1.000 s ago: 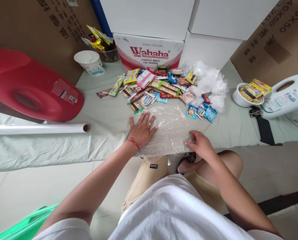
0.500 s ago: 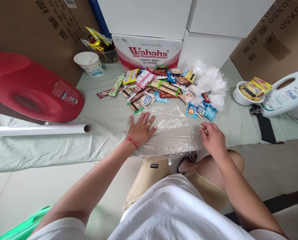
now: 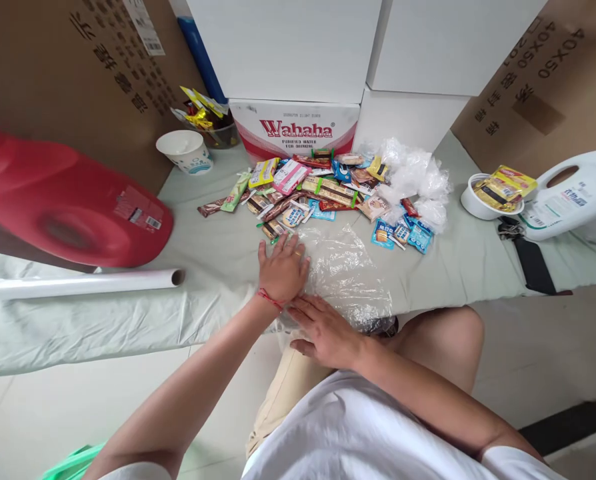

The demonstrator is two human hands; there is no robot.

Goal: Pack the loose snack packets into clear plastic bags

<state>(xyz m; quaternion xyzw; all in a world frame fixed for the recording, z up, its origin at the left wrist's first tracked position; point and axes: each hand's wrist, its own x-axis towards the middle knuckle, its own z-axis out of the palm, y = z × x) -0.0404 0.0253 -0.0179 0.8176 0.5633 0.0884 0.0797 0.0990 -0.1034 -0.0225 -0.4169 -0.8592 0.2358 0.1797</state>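
Note:
A sheet of clear plastic film (image 3: 351, 273) lies crinkled on the cloth-covered table, reaching its front edge. My left hand (image 3: 282, 270) rests flat on the left part of the film, fingers spread. Close to that wrist, my right hand (image 3: 325, 330) lies over the film's near edge with its fingers stretched out; the thumb is apart from them. Just beyond the film sits a pile of wrapped snacks (image 3: 328, 191). Bunched clear plastic (image 3: 418, 170) lies at the pile's right side.
On the left are a red jug (image 3: 103, 213), a white roll (image 3: 88, 285) and a paper cup (image 3: 185, 152). A Wahaha carton (image 3: 295, 127) stands behind the snacks. Right of them are a white bowl (image 3: 483, 208), a white jug (image 3: 573, 193) and a black flat object (image 3: 534, 263).
My right hand has moved left across the film, from its right edge to beside my left wrist, and its fingers have straightened. My left hand stays on the film. The view has tilted slightly.

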